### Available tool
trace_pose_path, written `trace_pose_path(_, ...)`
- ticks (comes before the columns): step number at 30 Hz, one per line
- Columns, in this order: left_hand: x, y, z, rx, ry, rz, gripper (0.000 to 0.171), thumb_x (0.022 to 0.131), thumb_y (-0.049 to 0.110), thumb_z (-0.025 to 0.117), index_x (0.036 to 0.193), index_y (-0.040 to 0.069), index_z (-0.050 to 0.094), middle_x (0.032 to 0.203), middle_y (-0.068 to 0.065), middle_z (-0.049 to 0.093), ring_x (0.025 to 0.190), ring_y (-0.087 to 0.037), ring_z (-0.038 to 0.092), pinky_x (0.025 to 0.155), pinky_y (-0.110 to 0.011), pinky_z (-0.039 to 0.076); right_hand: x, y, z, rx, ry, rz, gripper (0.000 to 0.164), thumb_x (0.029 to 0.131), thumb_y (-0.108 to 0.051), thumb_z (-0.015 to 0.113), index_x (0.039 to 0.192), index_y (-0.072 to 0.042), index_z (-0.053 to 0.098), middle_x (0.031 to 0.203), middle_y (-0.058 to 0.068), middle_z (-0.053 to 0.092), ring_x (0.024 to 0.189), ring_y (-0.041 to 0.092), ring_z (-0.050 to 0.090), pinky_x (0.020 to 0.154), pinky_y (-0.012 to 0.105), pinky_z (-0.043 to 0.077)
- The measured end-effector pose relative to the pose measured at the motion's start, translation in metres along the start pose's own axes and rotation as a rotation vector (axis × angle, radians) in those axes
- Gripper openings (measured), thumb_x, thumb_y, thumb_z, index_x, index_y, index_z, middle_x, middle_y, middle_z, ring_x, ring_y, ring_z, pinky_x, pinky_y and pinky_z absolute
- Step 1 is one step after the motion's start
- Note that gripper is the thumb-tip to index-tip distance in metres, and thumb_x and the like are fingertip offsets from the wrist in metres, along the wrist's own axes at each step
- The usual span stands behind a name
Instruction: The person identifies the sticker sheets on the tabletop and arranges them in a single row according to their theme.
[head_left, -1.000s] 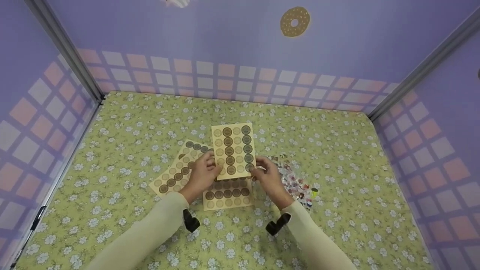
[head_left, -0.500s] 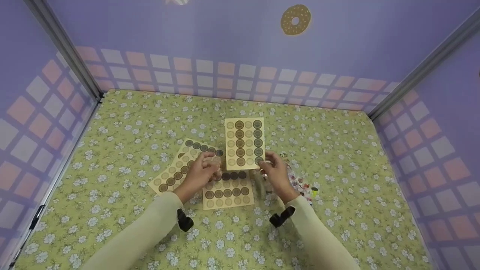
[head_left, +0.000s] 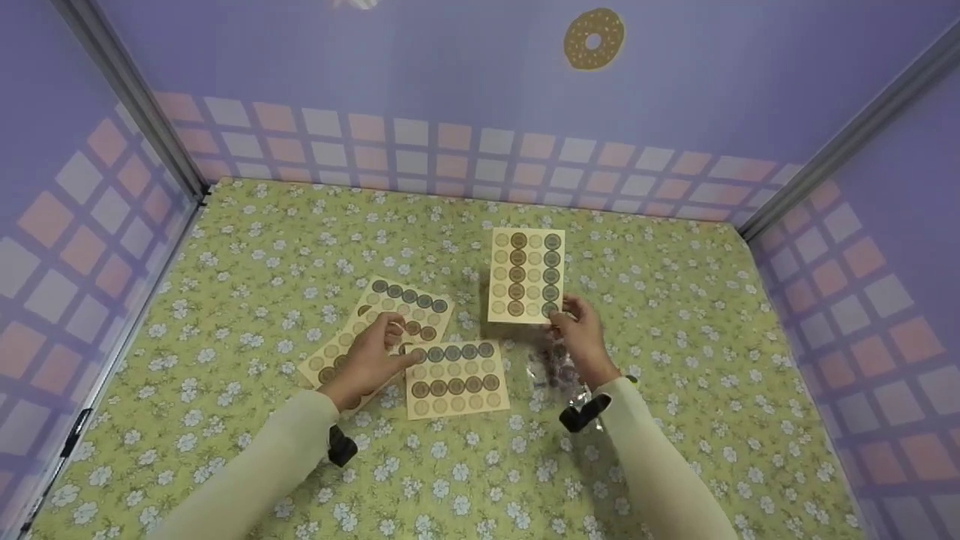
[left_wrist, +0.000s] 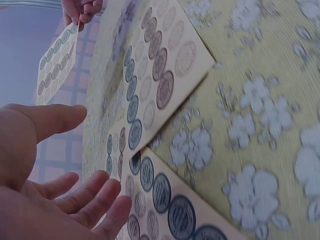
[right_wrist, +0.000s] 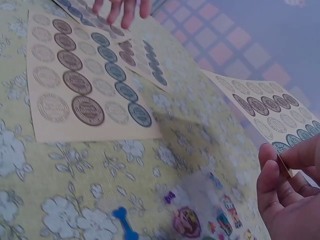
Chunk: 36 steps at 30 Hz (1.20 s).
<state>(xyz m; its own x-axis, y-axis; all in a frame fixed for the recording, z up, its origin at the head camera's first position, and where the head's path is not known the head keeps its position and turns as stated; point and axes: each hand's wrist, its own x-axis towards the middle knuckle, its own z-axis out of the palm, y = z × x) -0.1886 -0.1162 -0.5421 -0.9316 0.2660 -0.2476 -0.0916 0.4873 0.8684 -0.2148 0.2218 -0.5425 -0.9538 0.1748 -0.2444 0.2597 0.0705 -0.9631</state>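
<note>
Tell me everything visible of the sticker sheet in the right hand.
The cream sticker sheet, apparently paper, is a flat rectangle bearing twenty round seals in four columns of five: pale, brown, pale, dark grey-green. Their fine print is unreadable. The right hand pinches its lower right corner, holding it raised, tilted, above the floral cloth.

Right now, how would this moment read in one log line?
right fingers: pinching raised round-print sheet | left fingers: holding nothing | similar sheets: on flowered cloth | colourful stickers: on cloth

3 purple walls (head_left: 450,67) bearing pink and white squares (head_left: 454,136) border a floral cloth (head_left: 675,300).
</note>
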Motion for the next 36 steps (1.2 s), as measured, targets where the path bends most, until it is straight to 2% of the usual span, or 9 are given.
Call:
trace_pose_path(3, -0.005, -0.003, -0.006, 0.104, 0.013, 0.016, 0.067, 0.089, 0.024, 0.070, 0.145, 0.008, 0.035, 0.142, -0.018, 0.043, 0.133, -0.039, 0.043, 0.105, -0.054, 0.040, 0.007, 0.001, -0.006, 0.013, 0.024, -0.006, 0.034, 0.097, -0.004, 0.054, 0.130, -0.006, 0.052, 0.115, 0.011, 0.057, 0.083, 0.021, 0.065, 0.084, 0.044, 0.054)
trace_pose_path(7, -0.011, -0.010, -0.014, 0.317, 0.054, 0.083, 0.074, 0.084, 0.030, 0.076, 0.143, 0.006, 0.039, 0.139, -0.017, 0.047, 0.124, -0.038, 0.047, 0.102, -0.058, 0.039, 0.012, 0.002, -0.014, 0.010, 0.046, 0.004, 0.034, 0.096, -0.004, 0.053, 0.131, -0.005, 0.051, 0.115, 0.011, 0.057, 0.081, 0.016, 0.063, 0.080, 0.040, 0.054)
trace_pose_path(11, -0.016, -0.018, -0.022, 0.525, 0.075, 0.142, 0.084, 0.075, 0.039, 0.083, 0.144, 0.012, 0.042, 0.142, -0.016, 0.045, 0.126, -0.040, 0.045, 0.099, -0.067, 0.033, 0.015, 0.004, -0.020, 0.010, 0.046, 0.032, 0.035, 0.098, -0.007, 0.052, 0.133, -0.006, 0.049, 0.116, 0.011, 0.057, 0.090, 0.028, 0.065, 0.081, 0.044, 0.053)
trace_pose_path(14, -0.018, -0.021, -0.027, 0.610, 0.025, 0.145, 0.095, 0.071, 0.041, 0.085, 0.149, 0.017, 0.036, 0.151, -0.019, 0.035, 0.136, -0.044, 0.036, 0.100, -0.073, 0.029, 0.019, 0.002, -0.024, 0.003, 0.042, 0.042, 0.036, 0.099, -0.010, 0.052, 0.134, -0.008, 0.048, 0.120, 0.011, 0.056, 0.099, 0.036, 0.063, 0.086, 0.049, 0.051)
trace_pose_path(17, -0.020, -0.022, -0.033, 0.661, -0.040, 0.124, 0.106, 0.069, 0.043, 0.086, 0.154, 0.022, 0.026, 0.157, -0.020, 0.025, 0.142, -0.049, 0.024, 0.100, -0.077, 0.025, 0.024, 0.000, -0.027, -0.004, 0.046, 0.050, 0.035, 0.099, -0.012, 0.052, 0.134, -0.010, 0.048, 0.122, 0.011, 0.056, 0.106, 0.038, 0.061, 0.094, 0.051, 0.049)
trace_pose_path(21, -0.023, -0.025, -0.038, 0.723, -0.099, 0.103, 0.110, 0.071, 0.044, 0.084, 0.156, 0.021, 0.019, 0.160, -0.020, 0.017, 0.143, -0.053, 0.015, 0.098, -0.080, 0.022, 0.030, -0.003, -0.028, 0.006, 0.054, 0.064, 0.034, 0.100, -0.011, 0.051, 0.133, -0.009, 0.048, 0.121, 0.010, 0.055, 0.109, 0.038, 0.060, 0.098, 0.050, 0.048)
trace_pose_path(25, -0.024, -0.028, -0.041, 0.745, -0.107, 0.097, 0.102, 0.076, 0.043, 0.080, 0.156, 0.020, 0.020, 0.161, -0.020, 0.013, 0.144, -0.053, 0.013, 0.098, -0.081, 0.022, 0.035, -0.004, -0.030, 0.005, 0.055, 0.080, 0.036, 0.100, -0.011, 0.050, 0.135, -0.009, 0.046, 0.122, 0.009, 0.055, 0.107, 0.034, 0.061, 0.095, 0.048, 0.050)
trace_pose_path(31, -0.026, -0.030, -0.042, 0.718, -0.125, 0.080, 0.098, 0.080, 0.040, 0.078, 0.156, 0.020, 0.020, 0.162, -0.019, 0.010, 0.145, -0.051, 0.011, 0.100, -0.080, 0.021, 0.041, -0.004, -0.035, 0.026, 0.056, 0.118, 0.034, 0.100, -0.011, 0.049, 0.134, -0.010, 0.046, 0.120, 0.006, 0.055, 0.088, 0.019, 0.063, 0.083, 0.042, 0.051)
trace_pose_path(36, -0.026, -0.028, -0.042, 0.717, -0.148, 0.072, 0.095, 0.079, 0.039, 0.078, 0.155, 0.017, 0.025, 0.162, -0.020, 0.009, 0.145, -0.051, 0.011, 0.100, -0.079, 0.022, 0.041, -0.013, -0.039, 0.054, 0.044, 0.131, 0.035, 0.100, -0.009, 0.049, 0.135, -0.008, 0.046, 0.117, 0.009, 0.054, 0.092, 0.025, 0.062, 0.092, 0.047, 0.049)
